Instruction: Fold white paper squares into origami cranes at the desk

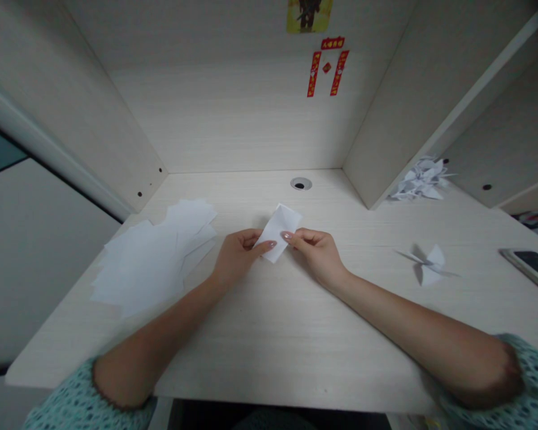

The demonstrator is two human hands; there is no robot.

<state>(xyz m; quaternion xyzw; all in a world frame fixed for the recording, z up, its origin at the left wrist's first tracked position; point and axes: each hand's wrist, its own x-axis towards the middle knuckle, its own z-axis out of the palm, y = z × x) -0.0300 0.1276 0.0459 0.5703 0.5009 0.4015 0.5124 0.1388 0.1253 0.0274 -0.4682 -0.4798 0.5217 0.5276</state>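
Note:
A small folded piece of white paper (pixel 278 230) is held between both hands over the middle of the desk, tilted with one corner pointing away from me. My left hand (pixel 242 251) pinches its left edge, thumb on top and fingers curled beneath. On the right edge, my right hand (pixel 318 251) grips it the same way, with the thumb pressed on the face. The fingers under the paper are partly hidden. Nearest my left forearm lies a spread pile of white paper sheets (pixel 147 263).
A folded paper pinwheel shape (pixel 427 264) lies right of my right hand. Behind it, a heap of folded white papers (pixel 421 179) sits by the upright divider (pixel 381 155). A phone (pixel 531 269) rests at the far right. The desk (pixel 260 352) has a round cable hole (pixel 301 184) at the back.

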